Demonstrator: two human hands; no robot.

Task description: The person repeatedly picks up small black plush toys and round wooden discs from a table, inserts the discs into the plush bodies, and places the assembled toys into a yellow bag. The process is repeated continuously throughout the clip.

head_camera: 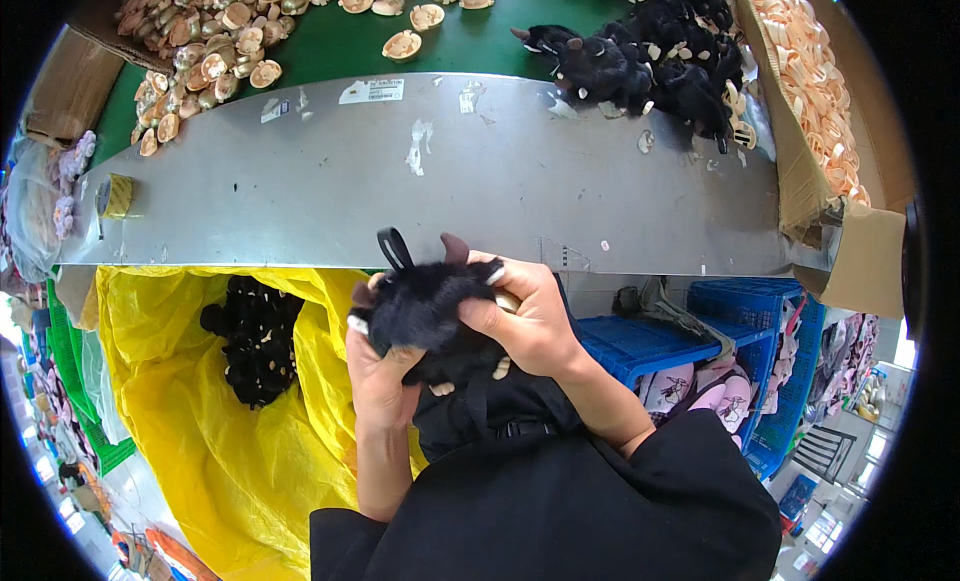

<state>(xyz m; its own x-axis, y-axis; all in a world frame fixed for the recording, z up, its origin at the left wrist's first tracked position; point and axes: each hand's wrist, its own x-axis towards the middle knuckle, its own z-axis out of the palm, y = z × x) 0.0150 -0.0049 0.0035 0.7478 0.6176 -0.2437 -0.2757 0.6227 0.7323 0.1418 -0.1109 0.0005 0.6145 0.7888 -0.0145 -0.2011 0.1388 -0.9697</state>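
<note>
Between my two hands is a black plush animal (429,311) with brown ears or horns, pale feet and a black strap loop at its top. My left hand (381,382) grips its left side, thumb pressed into the fur. My right hand (529,315) holds the other side, with the thumb on the plush and the fingers behind it. A pale plastic piece shows partly beside the right fingers; the rest of it is hidden. The toy hangs just in front of the near edge of a grey metal worktable (480,198).
Pale plastic shells (217,48) are heaped on a green surface (495,45) at the back left. More black plush toys (637,63) lie back right, beside a cardboard box (799,161) of peach plastic parts (806,86). A yellow bag (187,431) holds black plushes (262,341). Blue crates (660,341) stand right.
</note>
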